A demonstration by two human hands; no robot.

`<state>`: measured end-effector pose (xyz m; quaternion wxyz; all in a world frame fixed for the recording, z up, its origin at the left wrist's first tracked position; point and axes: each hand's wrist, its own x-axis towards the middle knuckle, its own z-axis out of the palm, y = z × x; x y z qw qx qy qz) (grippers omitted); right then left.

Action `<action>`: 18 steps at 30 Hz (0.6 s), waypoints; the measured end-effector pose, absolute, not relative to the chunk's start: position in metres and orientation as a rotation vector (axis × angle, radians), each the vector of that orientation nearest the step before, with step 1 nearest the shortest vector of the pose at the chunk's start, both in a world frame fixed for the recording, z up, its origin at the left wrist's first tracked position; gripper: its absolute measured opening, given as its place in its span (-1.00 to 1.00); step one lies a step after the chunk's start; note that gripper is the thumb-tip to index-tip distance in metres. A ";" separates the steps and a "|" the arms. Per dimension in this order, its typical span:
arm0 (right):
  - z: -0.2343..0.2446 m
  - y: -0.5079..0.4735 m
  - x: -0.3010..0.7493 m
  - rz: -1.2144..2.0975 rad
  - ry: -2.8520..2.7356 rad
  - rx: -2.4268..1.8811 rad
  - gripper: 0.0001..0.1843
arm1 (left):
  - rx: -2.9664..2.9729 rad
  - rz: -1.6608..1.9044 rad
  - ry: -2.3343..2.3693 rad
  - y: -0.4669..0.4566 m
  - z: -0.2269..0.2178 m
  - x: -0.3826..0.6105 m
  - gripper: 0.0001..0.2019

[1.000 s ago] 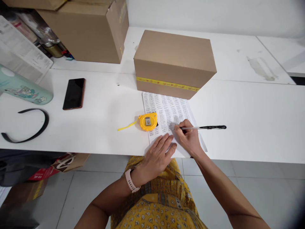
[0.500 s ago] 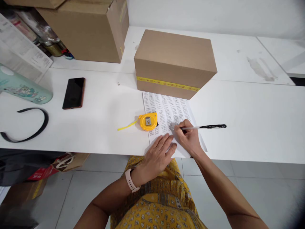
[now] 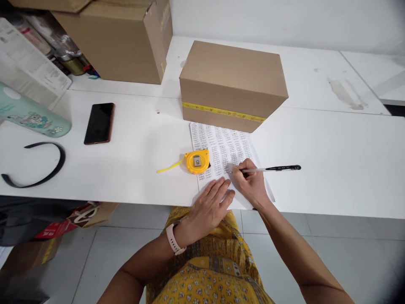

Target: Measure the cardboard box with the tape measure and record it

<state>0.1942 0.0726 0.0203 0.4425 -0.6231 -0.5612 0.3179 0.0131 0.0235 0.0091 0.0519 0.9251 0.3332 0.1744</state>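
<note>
My right hand [image 3: 249, 182] is closed around a black-and-clear pen [image 3: 278, 168], its tip on the sheet of paper [image 3: 207, 185]. Columns of small handwriting cover much of the sheet. Flat across the sheet's lower edge lies my left hand [image 3: 212, 202], open, fingers extended, with a pale pink band on its wrist. A yellow tape measure [image 3: 193, 165] rests on the paper's left side, its yellow strap trailing left. Behind, a cardboard box [image 3: 232, 82] with yellow printed tape stands over the sheet's far edge.
To the left on the white table [image 3: 136, 169] lie a phone [image 3: 99, 123], a black curved band [image 3: 60, 162] and a mint-green bottle [image 3: 38, 116]. A larger carton [image 3: 123, 46] stands at the back left. Bags [image 3: 57, 221] sit below the table's front edge.
Both hands stay almost where they were, the pen still at the same part of the sheet. The whole view has shifted very slightly.
</note>
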 end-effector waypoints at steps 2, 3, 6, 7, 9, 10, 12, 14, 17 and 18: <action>0.021 0.073 0.195 0.772 -1.393 -1.555 -0.76 | 2.810 0.520 1.008 0.023 0.009 0.013 -0.60; 0.021 0.073 0.195 0.764 -1.394 -1.558 -0.76 | 2.809 0.519 1.006 0.023 0.009 0.013 -0.60; 0.022 0.073 0.196 0.768 -1.394 -1.558 -0.76 | 2.808 0.527 1.006 0.023 0.009 0.013 -0.59; 0.022 0.073 0.196 0.778 -1.394 -1.555 -0.75 | 2.810 0.530 1.005 0.023 0.009 0.012 -0.59; 0.022 0.072 0.196 0.794 -1.392 -1.552 -0.75 | 2.812 0.534 1.005 0.024 0.009 0.012 -0.60; 0.022 0.072 0.196 0.797 -1.389 -1.553 -0.75 | 2.812 0.532 1.003 0.024 0.010 0.012 -0.60; 0.021 0.072 0.197 0.791 -1.379 -1.560 -0.76 | 2.811 0.533 0.998 0.024 0.010 0.012 -0.60; 0.020 0.072 0.197 0.779 -1.379 -1.567 -0.77 | 2.807 0.536 0.998 0.025 0.010 0.012 -0.59; 0.019 0.073 0.197 0.769 -1.397 -1.568 -0.76 | 2.806 0.538 1.002 0.024 0.010 0.012 -0.59; 0.019 0.073 0.196 0.769 -1.402 -1.567 -0.77 | 2.806 0.537 1.004 0.024 0.010 0.012 -0.60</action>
